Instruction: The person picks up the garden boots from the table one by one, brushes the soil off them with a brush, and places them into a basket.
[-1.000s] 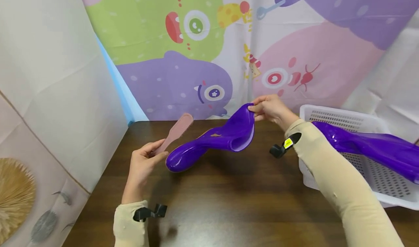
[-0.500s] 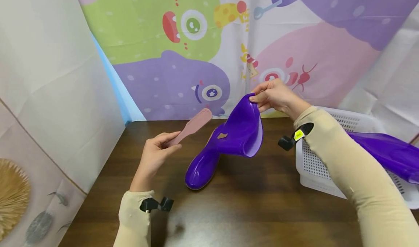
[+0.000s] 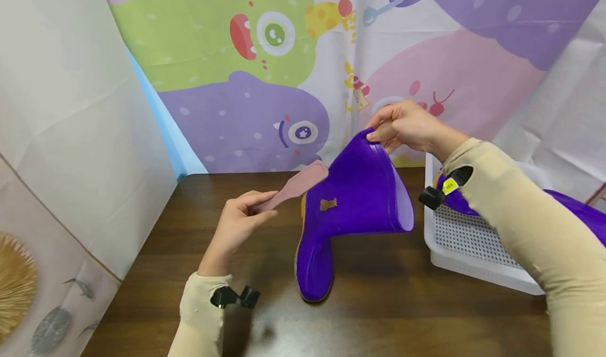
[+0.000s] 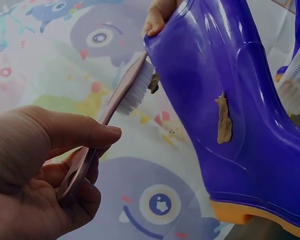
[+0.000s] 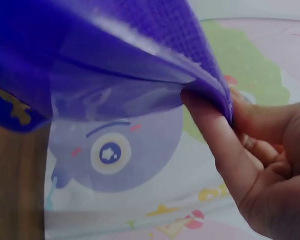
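My right hand (image 3: pixel 409 125) pinches the top rim of a purple rain boot (image 3: pixel 360 189) between thumb and fingers. The boot is held tilted, its opening facing right and its toe pointing down toward me. On the shaft sits a brown, mud-like patch (image 4: pixel 223 120); a second brown patch (image 4: pixel 154 83) shows at the shaft's edge in the left wrist view. My left hand (image 3: pixel 239 225) grips a pink brush (image 3: pixel 303 181) by its handle. White bristles (image 4: pixel 135 92) face the boot, and the brush head overlaps the shaft's edge in the head view.
At the right stands a white perforated basket (image 3: pixel 478 238), with another purple boot (image 3: pixel 577 210) lying in it, partly hidden by my right sleeve. A dark wooden table (image 3: pixel 379 315) lies below. Behind it hangs a cartoon-printed cloth (image 3: pixel 213 120).
The boot has swung from nearly sideways to toe down, its rim lifted up and right by my right hand. My left hand has carried the brush rightward, up to the shaft.
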A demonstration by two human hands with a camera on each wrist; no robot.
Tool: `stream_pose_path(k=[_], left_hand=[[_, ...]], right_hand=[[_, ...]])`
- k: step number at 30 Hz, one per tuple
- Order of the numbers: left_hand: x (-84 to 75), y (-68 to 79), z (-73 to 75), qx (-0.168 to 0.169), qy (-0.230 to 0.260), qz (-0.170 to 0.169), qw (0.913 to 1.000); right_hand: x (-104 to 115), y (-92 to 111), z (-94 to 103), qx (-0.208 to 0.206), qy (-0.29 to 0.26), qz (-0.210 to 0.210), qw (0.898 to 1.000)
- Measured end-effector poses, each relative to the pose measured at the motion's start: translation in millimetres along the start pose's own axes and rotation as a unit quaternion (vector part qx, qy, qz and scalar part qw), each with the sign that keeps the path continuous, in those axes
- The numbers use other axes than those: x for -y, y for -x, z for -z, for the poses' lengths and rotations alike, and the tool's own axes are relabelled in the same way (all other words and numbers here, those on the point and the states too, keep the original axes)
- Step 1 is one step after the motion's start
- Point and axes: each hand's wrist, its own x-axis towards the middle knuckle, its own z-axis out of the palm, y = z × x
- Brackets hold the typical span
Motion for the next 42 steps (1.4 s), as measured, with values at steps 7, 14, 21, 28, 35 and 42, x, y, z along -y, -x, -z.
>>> stream_pose_path(k=[7, 14, 21, 28, 35, 42], left_hand=[[-6.5, 2.2, -7.8, 0.012, -0.012, -0.014, 0.9998], [-14.6, 2.7, -13.5, 0.017, -0.011, -0.038, 0.9991], [-14.2, 4.0, -21.7, 0.035, -0.026, -0.036, 0.9984], [-5.1, 3.5, -28.2, 0.04, -0.018, -0.02, 0.9988], [5.4, 1.0, -40.2, 0.051, -0.02, 0.005, 0.9985], [38.3, -3.1, -53.2, 0.052, 0.0, 0.008, 0.9986]], right_hand=[[1.3, 5.2, 11.3, 0.055, 0.009, 0.039, 0.998], [11.1, 5.6, 19.1, 0.068, 0.015, 0.081, 0.994], [13.8, 4.3, 18.2, 0.03, 0.108, 0.06, 0.992], [7.5, 1.3, 16.5, 0.008, 0.11, 0.021, 0.994], [-2.6, 1.2, 19.9, -0.039, 0.04, -0.018, 0.998], [-10.0, 2.7, 21.6, -0.058, -0.032, -0.055, 0.996]])
